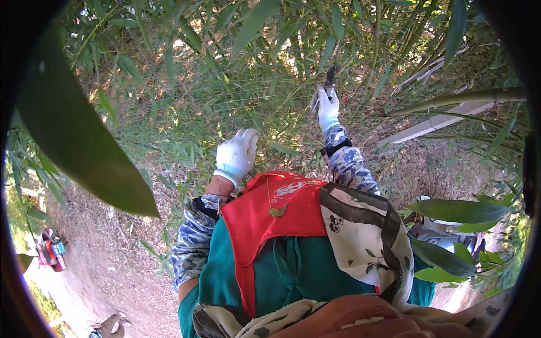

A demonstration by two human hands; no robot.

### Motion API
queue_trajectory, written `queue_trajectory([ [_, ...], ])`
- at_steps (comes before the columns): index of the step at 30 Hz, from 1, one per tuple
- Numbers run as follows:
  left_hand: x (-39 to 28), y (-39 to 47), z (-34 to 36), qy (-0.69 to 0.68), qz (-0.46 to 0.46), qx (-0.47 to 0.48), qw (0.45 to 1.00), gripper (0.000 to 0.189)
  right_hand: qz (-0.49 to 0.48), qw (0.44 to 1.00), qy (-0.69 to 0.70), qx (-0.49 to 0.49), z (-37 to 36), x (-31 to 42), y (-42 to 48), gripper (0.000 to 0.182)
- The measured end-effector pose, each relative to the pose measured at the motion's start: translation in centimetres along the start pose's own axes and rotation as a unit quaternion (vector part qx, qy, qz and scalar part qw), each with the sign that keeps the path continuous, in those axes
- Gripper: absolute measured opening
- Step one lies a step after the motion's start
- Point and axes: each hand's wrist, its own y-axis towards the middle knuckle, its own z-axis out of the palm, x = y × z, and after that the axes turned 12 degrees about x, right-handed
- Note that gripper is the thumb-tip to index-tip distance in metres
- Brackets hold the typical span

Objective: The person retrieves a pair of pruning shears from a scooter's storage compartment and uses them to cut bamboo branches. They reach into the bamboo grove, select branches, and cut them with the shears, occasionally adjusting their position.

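Note:
My right hand (329,110), in a white knit glove, reaches out among the bamboo stems. Its fingers are wrapped around a small dark hand tool (331,78), which points up and away from me; leaves behind it make the exact kind hard to tell. Closer to my body, my left hand (237,153) wears a matching glove and hovers beside a red apron (287,207). Its fingers look curled together, and what may be inside them is hidden. Thin bamboo branches with narrow leaves (236,97) spread in front of both hands.
A pale squared bar (435,124) slants at the right beneath a thick green bamboo culm (460,100). One large leaf (84,131) hangs near the camera. Several leaves (444,241) and a partly hidden grey vehicle (448,236) are at right. A red object (51,250) stands far left.

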Motion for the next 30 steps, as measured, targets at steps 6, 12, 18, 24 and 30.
queue_trajectory([
  [6,0.1,-0.3,0.3,-0.013,0.008,-0.004,1.0,0.013,0.045,0.999,-0.003,-0.001,-0.3,0.9,-0.2,0.014],
  [12,-0.3,-0.3,-0.1,-0.05,0.017,-0.029,0.998,0.011,0.049,0.998,-0.045,-0.017,-0.9,0.7,0.2,0.021],
  [18,0.0,0.2,-0.6,-0.024,0.017,-0.056,0.998,0.009,0.078,0.987,-0.138,-0.037,-3.1,0.4,0.7,0.026],
  [24,0.3,0.5,-0.8,0.006,0.031,-0.097,0.995,0.013,0.133,0.981,-0.137,0.019,-3.2,1.0,0.4,0.03],
  [30,0.1,0.8,-1.4,0.004,-0.006,-0.043,0.999,0.018,0.142,0.985,-0.024,0.1,-2.5,2.9,-0.7,0.032],
])
